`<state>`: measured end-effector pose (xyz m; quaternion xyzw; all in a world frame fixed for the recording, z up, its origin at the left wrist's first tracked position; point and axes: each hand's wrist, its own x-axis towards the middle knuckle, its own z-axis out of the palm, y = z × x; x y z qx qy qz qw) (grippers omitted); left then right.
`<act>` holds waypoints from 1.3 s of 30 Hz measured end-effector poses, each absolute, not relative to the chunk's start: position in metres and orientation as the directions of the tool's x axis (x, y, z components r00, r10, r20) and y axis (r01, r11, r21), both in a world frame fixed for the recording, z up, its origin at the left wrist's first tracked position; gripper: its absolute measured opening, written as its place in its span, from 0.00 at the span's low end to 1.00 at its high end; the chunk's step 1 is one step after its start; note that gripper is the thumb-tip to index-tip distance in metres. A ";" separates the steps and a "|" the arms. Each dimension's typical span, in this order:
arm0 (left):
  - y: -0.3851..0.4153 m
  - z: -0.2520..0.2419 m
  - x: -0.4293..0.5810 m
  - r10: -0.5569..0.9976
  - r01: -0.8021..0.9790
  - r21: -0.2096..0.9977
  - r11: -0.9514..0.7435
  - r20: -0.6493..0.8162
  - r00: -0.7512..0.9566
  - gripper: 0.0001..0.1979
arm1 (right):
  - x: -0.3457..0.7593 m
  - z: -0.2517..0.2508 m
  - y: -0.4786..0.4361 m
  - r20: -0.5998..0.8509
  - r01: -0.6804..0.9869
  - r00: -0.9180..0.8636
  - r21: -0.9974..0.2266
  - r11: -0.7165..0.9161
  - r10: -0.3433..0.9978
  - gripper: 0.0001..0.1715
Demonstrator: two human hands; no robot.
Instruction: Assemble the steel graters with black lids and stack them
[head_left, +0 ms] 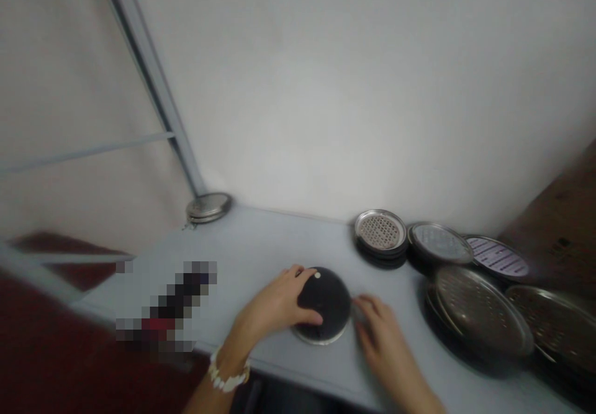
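Observation:
A round black disc (pixel 323 299) with a small pale dot near its top edge lies on the grey table (pixel 261 246), over a shiny metal rim (pixel 321 337). My left hand (pixel 274 302) rests across the disc's left side, with its fingers curled onto the top. A white beaded bracelet (pixel 229 372) circles that wrist. My right hand (pixel 379 339), slightly blurred, sits at the disc's right edge with its fingers apart and seems to hold nothing.
Perforated metal pans (pixel 380 231) and larger round trays (pixel 479 308) are stacked and leaning along the table's right side. A metal lid (pixel 208 207) stands in the far corner. A pixelated object (pixel 167 305) lies at left. A brown carton (pixel 554 234) stands at right.

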<state>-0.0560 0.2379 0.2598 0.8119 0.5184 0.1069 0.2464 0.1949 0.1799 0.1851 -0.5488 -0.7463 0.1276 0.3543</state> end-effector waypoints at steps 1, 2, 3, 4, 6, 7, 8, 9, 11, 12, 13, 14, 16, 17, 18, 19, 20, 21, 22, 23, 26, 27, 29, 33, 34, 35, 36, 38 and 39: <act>0.236 0.260 -0.053 0.882 0.785 0.512 -0.348 -0.107 0.460 0.47 | 0.198 0.185 0.181 0.371 0.732 -0.172 -0.571 0.370 0.912 0.23; 0.235 0.260 -0.050 0.873 0.790 0.503 -0.351 -0.129 0.470 0.51 | 0.200 0.185 0.182 0.351 0.736 -0.191 -0.566 0.370 0.917 0.21; 0.234 0.260 -0.046 0.869 0.799 0.488 -0.350 -0.148 0.471 0.53 | 0.202 0.185 0.183 0.332 0.740 -0.204 -0.564 0.367 0.921 0.19; 0.233 0.259 -0.043 0.868 0.808 0.476 -0.347 -0.164 0.469 0.54 | 0.204 0.185 0.185 0.314 0.743 -0.213 -0.562 0.362 0.925 0.16; 0.232 0.258 -0.038 0.867 0.817 0.465 -0.342 -0.180 0.465 0.54 | 0.209 0.186 0.188 0.287 0.748 -0.229 -0.559 0.357 0.930 0.11; 0.231 0.256 -0.036 0.866 0.817 0.464 -0.341 -0.183 0.465 0.54 | 0.211 0.185 0.189 0.276 0.750 -0.237 -0.557 0.356 0.931 0.09; 0.231 0.254 -0.034 0.866 0.816 0.465 -0.343 -0.180 0.467 0.53 | 0.214 0.184 0.190 0.265 0.754 -0.244 -0.554 0.354 0.933 0.08; 0.231 0.252 -0.032 0.866 0.813 0.467 -0.349 -0.172 0.470 0.53 | 0.216 0.183 0.190 0.254 0.760 -0.246 -0.548 0.349 0.935 0.08; 0.232 0.246 -0.030 0.867 0.803 0.474 -0.362 -0.146 0.476 0.51 | 0.219 0.178 0.189 0.241 0.783 -0.241 -0.524 0.335 0.940 0.09; 0.233 0.244 -0.029 0.867 0.797 0.478 -0.368 -0.132 0.480 0.51 | 0.220 0.175 0.188 0.242 0.798 -0.233 -0.506 0.328 0.942 0.10; 0.233 0.242 -0.028 0.867 0.792 0.483 -0.374 -0.121 0.483 0.50 | 0.221 0.172 0.187 0.248 0.814 -0.224 -0.485 0.321 0.942 0.10; 0.234 0.241 -0.027 0.868 0.789 0.486 -0.377 -0.111 0.483 0.49 | 0.221 0.170 0.185 0.259 0.828 -0.214 -0.463 0.316 0.942 0.11; 0.234 0.243 -0.025 0.875 0.783 0.493 -0.379 -0.085 0.477 0.46 | 0.222 0.170 0.183 0.281 0.849 -0.197 -0.430 0.307 0.939 0.12; 0.233 0.245 -0.024 0.880 0.775 0.501 -0.385 -0.054 0.473 0.43 | 0.222 0.172 0.181 0.289 0.853 -0.186 -0.426 0.300 0.939 0.12; 0.232 0.248 -0.022 0.885 0.759 0.517 -0.395 -0.007 0.466 0.39 | 0.222 0.175 0.180 0.296 0.851 -0.176 -0.434 0.297 0.939 0.12; 0.230 0.251 -0.019 0.889 0.733 0.544 -0.408 0.051 0.456 0.34 | 0.222 0.180 0.179 0.303 0.841 -0.170 -0.452 0.298 0.938 0.12; 0.228 0.254 -0.015 0.891 0.696 0.587 -0.414 0.103 0.443 0.29 | 0.222 0.187 0.178 0.309 0.823 -0.167 -0.479 0.305 0.936 0.12; 0.226 0.257 -0.011 0.893 0.646 0.646 -0.407 0.133 0.430 0.24 | 0.221 0.194 0.177 0.323 0.798 -0.171 -0.509 0.324 0.931 0.12; 0.224 0.259 -0.007 0.898 0.585 0.717 -0.378 0.130 0.421 0.21 | 0.219 0.200 0.176 0.339 0.771 -0.179 -0.535 0.346 0.924 0.11; 0.222 0.260 -0.003 0.900 0.516 0.791 -0.329 0.099 0.424 0.19 | 0.216 0.207 0.175 0.354 0.749 -0.183 -0.553 0.363 0.917 0.11; 0.219 0.260 0.007 0.883 0.313 0.940 -0.137 -0.027 0.468 0.15 | 0.202 0.219 0.170 0.413 0.692 -0.231 -0.567 0.448 0.881 0.11; 0.219 0.260 0.008 0.877 0.263 0.961 -0.090 -0.048 0.478 0.14 | 0.195 0.221 0.168 0.429 0.679 -0.235 -0.570 0.463 0.872 0.11; 0.219 0.260 0.008 0.874 0.200 0.979 -0.030 -0.071 0.481 0.13 | 0.183 0.223 0.165 0.443 0.669 -0.216 -0.582 0.462 0.870 0.13; 0.219 0.261 0.004 0.852 0.164 0.985 0.051 -0.129 0.508 0.14 | 0.167 0.222 0.162 0.441 0.611 -0.201 -0.642 0.464 0.875 0.13; 0.219 0.261 0.004 0.851 0.155 0.986 0.066 -0.137 0.507 0.14 | 0.165 0.222 0.161 0.438 0.590 -0.194 -0.663 0.461 0.878 0.11; 0.219 0.261 0.004 0.854 0.139 0.987 0.079 -0.139 0.501 0.13 | 0.164 0.223 0.161 0.438 0.570 -0.183 -0.682 0.458 0.880 0.10; 0.219 0.261 0.004 0.859 0.117 0.989 0.090 -0.136 0.494 0.13 | 0.164 0.225 0.161 0.439 0.553 -0.171 -0.698 0.455 0.882 0.10; 0.220 0.261 0.005 0.865 0.063 0.993 0.104 -0.121 0.486 0.12 | 0.165 0.228 0.162 0.439 0.527 -0.146 -0.724 0.445 0.886 0.10; 0.221 0.261 0.005 0.867 0.043 0.993 0.106 -0.114 0.485 0.11 | 0.167 0.229 0.163 0.441 0.521 -0.125 -0.733 0.437 0.889 0.09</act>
